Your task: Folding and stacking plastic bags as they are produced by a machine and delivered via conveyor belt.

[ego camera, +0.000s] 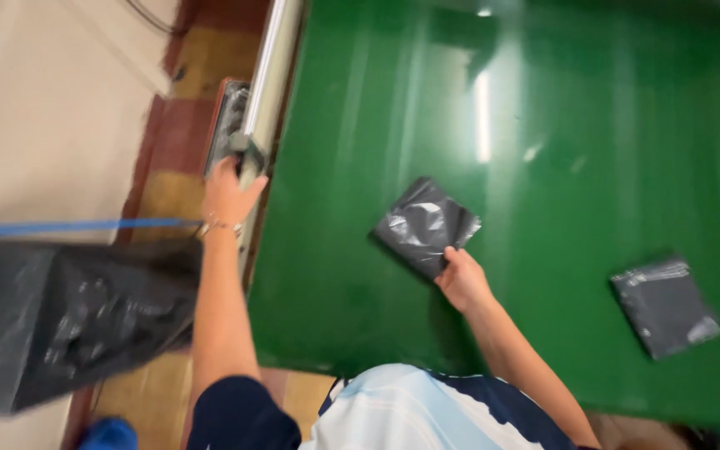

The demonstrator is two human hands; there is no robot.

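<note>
Head view. Left hand (228, 193): fingers closed on a dark item (243, 154) at the table (560, 125) edge; blurred, possibly a bag. Right hand (462, 279): fingers pinch the near corner of a grey packet (422, 223) lying flat on the green table. Second packet (664, 306): well apart, right. Black sack (60, 317): left, off the table.

Second grey plastic packet (665, 306) at four o'clock on green surface (543, 100); large black bag (60, 321) at eight o'clock, over tiled floor (168, 192).
</note>
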